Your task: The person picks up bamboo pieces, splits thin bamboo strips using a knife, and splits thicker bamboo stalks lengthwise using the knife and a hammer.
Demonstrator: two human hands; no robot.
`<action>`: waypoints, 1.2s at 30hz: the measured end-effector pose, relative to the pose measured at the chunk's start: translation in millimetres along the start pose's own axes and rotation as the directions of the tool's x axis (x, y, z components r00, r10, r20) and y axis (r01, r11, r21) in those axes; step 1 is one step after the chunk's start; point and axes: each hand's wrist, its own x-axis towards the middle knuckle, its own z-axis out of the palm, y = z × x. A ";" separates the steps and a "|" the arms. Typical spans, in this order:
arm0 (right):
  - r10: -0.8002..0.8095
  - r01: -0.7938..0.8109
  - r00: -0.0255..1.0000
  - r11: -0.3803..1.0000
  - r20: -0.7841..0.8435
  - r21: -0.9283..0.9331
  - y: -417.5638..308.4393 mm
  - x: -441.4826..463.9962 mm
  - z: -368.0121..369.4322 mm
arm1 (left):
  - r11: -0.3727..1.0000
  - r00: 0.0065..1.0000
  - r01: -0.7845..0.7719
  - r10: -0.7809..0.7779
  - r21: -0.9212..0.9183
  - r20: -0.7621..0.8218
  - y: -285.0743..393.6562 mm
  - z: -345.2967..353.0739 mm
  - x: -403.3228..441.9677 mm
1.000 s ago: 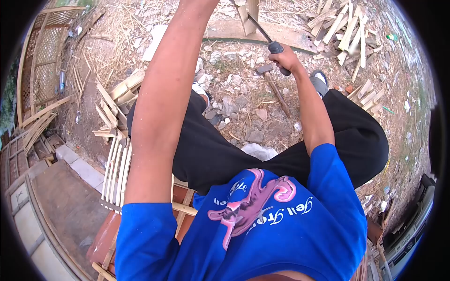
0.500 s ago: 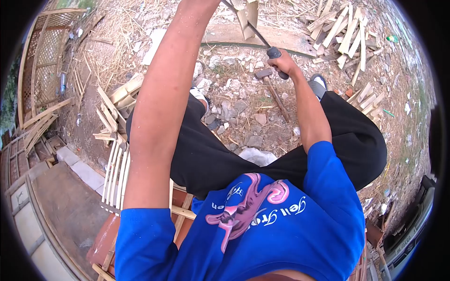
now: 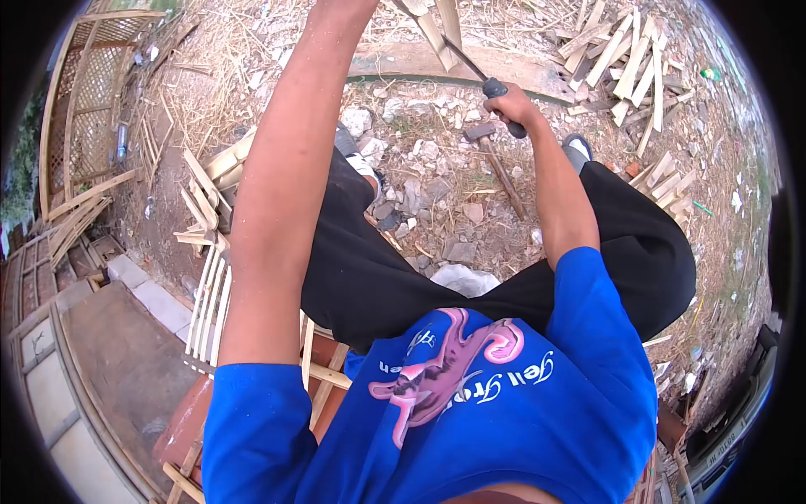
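My right hand [image 3: 512,109] is wrapped round the dark handle of a long-bladed tool [image 3: 468,62]. Its blade slants up and left, crossing a split piece of wood [image 3: 435,42] that stands on a wide plank [image 3: 395,63] lying on the ground. My left arm stretches up past the top edge of the view; only the wrist end shows there, so the left hand itself is out of sight. Below my right hand, a hammer [image 3: 502,172] with a wooden handle lies on the stony ground between my feet.
Split wood strips [image 3: 630,67] are heaped at the upper right, with a smaller pile [image 3: 665,181] below. More wood pieces [image 3: 206,197] lie left of my left arm, near pale slats [image 3: 208,307]. A lattice panel [image 3: 88,101] stands far left; a vehicle [image 3: 730,445] is lower right.
The two parts of the split wood now stand wider apart at the top. My left forearm has shifted slightly left. My right hand keeps its grip on the tool, and the view has shifted a little.
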 end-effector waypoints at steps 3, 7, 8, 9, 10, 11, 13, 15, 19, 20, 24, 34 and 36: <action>-0.247 0.185 0.931 0.954 -0.270 -0.234 12.3 -10.7 22.0 | 1.000 1.000 0.007 -0.007 -0.028 -0.008 -5.4 2.1 1.1; -0.030 0.009 0.914 0.998 -0.405 -0.055 36.5 -0.7 82.5 | 0.998 0.997 0.058 -0.058 -0.017 0.043 -3.1 -4.5 -2.3; -0.018 -0.003 0.916 0.999 -0.401 -0.054 38.5 1.2 85.1 | 0.997 0.995 0.075 -0.073 -0.015 0.067 -2.8 -6.4 -2.2; -0.007 -0.015 0.918 0.999 -0.397 -0.052 38.3 2.6 86.4 | 0.998 0.998 0.056 -0.056 -0.003 0.042 -4.1 -7.6 -3.2; 0.005 -0.027 0.918 0.998 -0.397 -0.049 38.0 3.9 86.1 | 0.999 0.999 0.035 -0.035 0.006 0.018 -6.3 -7.8 -5.1; -0.004 -0.014 0.932 0.999 -0.361 -0.049 37.3 6.9 81.1 | 1.000 1.000 0.012 -0.011 0.013 -0.010 -8.9 -7.3 -5.4; -0.016 0.000 0.959 0.998 -0.284 -0.056 31.6 1.1 65.8 | 0.999 0.999 0.041 -0.041 0.000 -0.022 -13.7 -9.0 -8.1; -0.036 0.010 0.950 0.996 -0.312 -0.084 25.0 -1.3 63.4 | 0.999 0.999 0.036 -0.037 -0.041 -0.020 -16.3 -9.0 -2.4; 0.109 -0.105 0.984 0.994 -0.138 0.038 28.9 8.1 56.1 | 0.998 0.998 0.041 -0.039 -0.053 0.039 -12.1 -12.1 0.9; 0.140 -0.139 0.985 0.990 -0.098 0.014 32.9 11.9 46.1 | 0.998 0.997 0.052 -0.050 -0.033 0.058 -10.6 -12.2 -0.2; -0.026 -0.042 0.954 0.974 -0.298 -0.220 13.5 -7.4 42.0 | 0.997 0.997 0.066 -0.064 -0.048 0.041 -12.1 -4.7 2.3; 0.035 -0.112 0.958 0.959 -0.283 -0.260 57.1 22.3 47.1 | 0.987 0.990 0.143 -0.142 -0.069 0.025 -15.9 -13.3 -4.2; 0.020 -0.087 0.963 0.967 -0.268 -0.239 55.7 19.1 48.1 | 0.988 0.992 0.127 -0.127 -0.086 0.005 -22.3 -12.6 -1.4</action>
